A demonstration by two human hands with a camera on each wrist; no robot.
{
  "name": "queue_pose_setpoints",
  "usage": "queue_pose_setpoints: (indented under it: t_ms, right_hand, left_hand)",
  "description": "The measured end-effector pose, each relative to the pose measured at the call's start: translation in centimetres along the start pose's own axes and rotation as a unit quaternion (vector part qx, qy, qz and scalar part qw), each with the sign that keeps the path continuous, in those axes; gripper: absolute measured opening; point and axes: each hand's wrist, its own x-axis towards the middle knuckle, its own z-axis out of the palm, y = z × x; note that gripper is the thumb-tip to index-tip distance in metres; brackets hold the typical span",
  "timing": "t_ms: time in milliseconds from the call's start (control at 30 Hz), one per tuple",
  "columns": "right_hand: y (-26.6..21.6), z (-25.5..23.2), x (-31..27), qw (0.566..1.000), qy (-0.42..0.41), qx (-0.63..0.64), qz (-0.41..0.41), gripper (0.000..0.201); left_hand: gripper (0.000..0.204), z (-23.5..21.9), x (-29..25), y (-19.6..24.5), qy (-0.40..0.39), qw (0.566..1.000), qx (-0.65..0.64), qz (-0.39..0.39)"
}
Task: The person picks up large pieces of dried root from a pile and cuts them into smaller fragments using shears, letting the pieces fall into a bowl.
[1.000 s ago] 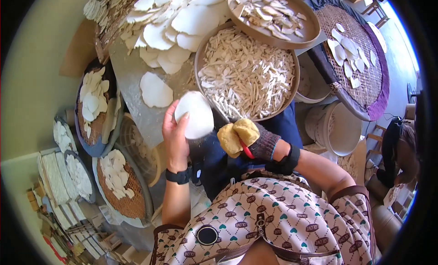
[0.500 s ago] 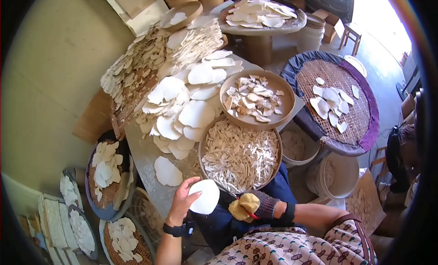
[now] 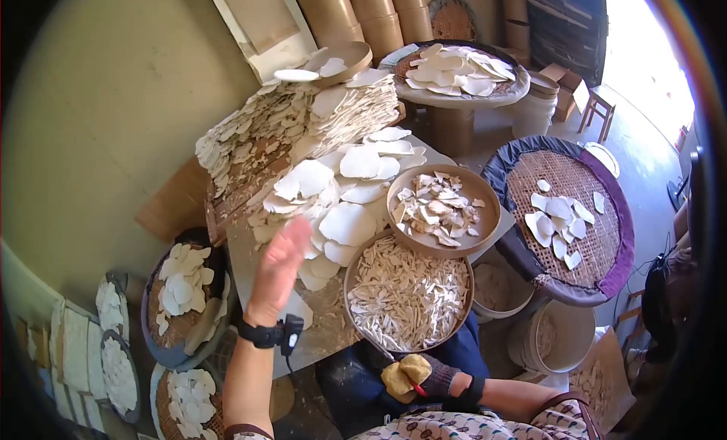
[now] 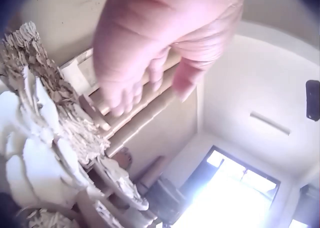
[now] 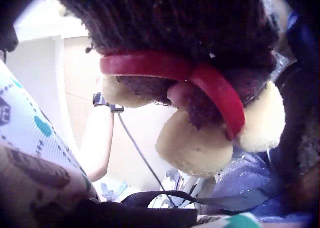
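My bare left hand [image 3: 279, 269] is raised over the near edge of a pile of large white slices [image 3: 347, 225]. Its fingers are extended and blurred, and the left wrist view shows nothing held in that hand [image 4: 160, 53]. Low in front of the body, my gloved right hand [image 3: 438, 379] grips red-handled scissors [image 5: 150, 64] with fingers through the loops. Yellow spongy pads [image 5: 195, 143] bulge around the handles. A round tray of pale cut strips [image 3: 401, 288] lies just beyond. One white oval slice [image 3: 296, 75] shows by the rim of a far sieve.
A smaller round tray [image 3: 491, 205] of broken pieces overlaps the strip tray. Behind the pile rises a tall stack of thin slices [image 3: 265, 122]. Woven trays [image 3: 522, 175] with slices stand on both sides. White buckets [image 3: 579, 330] stand to the right.
My left hand has risen forward and no longer holds the white slice; a white oval appears by the far sieve. The head view has tilted up. My right hand still grips the scissors.
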Motion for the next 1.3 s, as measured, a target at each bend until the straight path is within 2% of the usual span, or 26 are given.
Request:
queue_pose_setpoints:
  t_ms: [67, 100, 133, 200, 233, 333, 367, 400, 467, 500, 533, 600, 700, 733, 767, 833, 900, 967, 1067, 1167, 1267, 1300]
  right_hand:
    - [-0.8, 0.2, 0.3, 0.995, -0.029, 0.07, 0.067, 0.018]
    - [-1.0, 0.1, 0.4, 0.998, -0.038, -0.05, 0.01, 0.021]
    - [-1.2, 0.1, 0.4, 0.996, -0.038, 0.053, 0.064, 0.022]
    - [-1.6, 0.4, 0.3, 0.949, -0.045, 0.255, 0.178, 0.024]
    - [-1.8, 0.5, 0.4, 0.934, -0.04, 0.305, 0.183, 0.025]
    - [-2.4, 1.5, 0.7, 0.985, -0.003, 0.157, 0.078, 0.017]
    - [-2.8, 1.0, 0.9, 0.989, -0.036, 0.133, 0.057, 0.011]
    - [-3.1, 0.8, 1.1, 0.999, -0.044, 0.032, -0.008, 0.016]
    - [-0.2, 1.9, -0.1, 0.999, -0.041, 0.02, 0.013, 0.028]
    - [-0.1, 1.8, 0.1, 0.997, -0.062, 0.031, 0.032, 0.029]
    - [-1.1, 1.7, 0.3, 0.989, -0.051, 0.1, 0.1, 0.028]
    - [-0.1, 2.0, -0.1, 0.964, -0.047, 0.201, 0.167, 0.02]
    - [-2.9, 1.5, 0.9, 0.931, -0.067, 0.307, 0.187, 0.02]
    - [-2.9, 1.6, 1.0, 0.906, -0.05, 0.369, 0.202, 0.018]
    - [-2.6, 1.8, 0.8, 0.913, -0.049, 0.336, 0.225, 0.021]
    - [-1.1, 2.3, 0.3, 0.895, -0.029, 0.347, 0.278, 0.027]
    - [-0.5, 2.4, 0.2, 0.944, -0.063, 0.222, 0.235, 0.027]
    - [-0.4, 2.3, 0.4, 0.966, -0.08, 0.138, 0.203, 0.027]
    - [-0.4, 2.3, 0.4, 0.964, -0.073, 0.135, 0.217, 0.027]
    - [0.7, 2.7, -0.1, 0.944, -0.044, 0.189, 0.266, 0.028]
    - [0.8, 2.4, 0.1, 0.968, -0.061, 0.104, 0.218, 0.026]
    - [0.8, 2.4, 0.2, 0.972, -0.069, 0.088, 0.206, 0.025]
  left_hand:
    - [0.038, -1.3, -1.9, -2.2, 0.015, 0.992, 0.04, -0.116]
    - [0.036, -1.6, -3.0, -2.9, 0.016, 0.991, 0.034, -0.128]
    - [0.034, -1.9, -4.3, -3.6, 0.018, 0.99, 0.028, -0.141]
    - [0.032, -2.6, -7.1, -4.8, 0.036, 0.984, 0.013, -0.171]
    - [0.032, -3.1, -8.2, -5.1, 0.046, 0.981, 0.008, -0.186]
    - [0.03, -4.1, -11.0, -6.0, 0.093, 0.972, 0.006, -0.215]
    - [0.03, -4.8, -11.8, -6.4, 0.11, 0.969, 0.001, -0.22]
    - [0.029, -5.7, -12.6, -6.8, 0.127, 0.966, -0.004, -0.225]
    - [0.029, -7.4, -14.4, -7.9, 0.167, 0.959, 0.002, -0.228]
    - [0.029, -8.0, -14.9, -8.0, 0.186, 0.954, 0.007, -0.234]
    - [0.029, -8.3, -15.6, -8.2, 0.205, 0.948, 0.012, -0.242]
    - [0.028, -9.3, -16.6, -9.0, 0.239, 0.938, 0.049, -0.245]
    - [0.034, -11.1, -17.8, -10.2, 0.279, 0.927, 0.072, -0.239]
    - [0.036, -11.9, -17.9, -10.6, 0.296, 0.92, 0.084, -0.244]
    - [0.034, -12.4, -17.9, -10.8, 0.315, 0.912, 0.1, -0.242]
    - [0.034, -13.6, -17.7, -11.6, 0.336, 0.899, 0.151, -0.235]
    - [0.039, -14.6, -16.8, -12.8, 0.348, 0.881, 0.218, -0.236]
    - [0.048, -15.7, -15.5, -14.4, 0.354, 0.85, 0.303, -0.246]
    - [0.056, -17.6, -12.7, -16.6, 0.297, 0.738, 0.534, -0.288]
    - [0.062, -15.9, -11.1, -15.9, 0.264, 0.67, 0.655, -0.232]
    - [0.055, -17.7, -10.6, -17.7, 0.313, 0.645, 0.658, -0.23]
    - [0.054, -18.3, -10.7, -18.3, 0.36, 0.731, 0.539, -0.212]
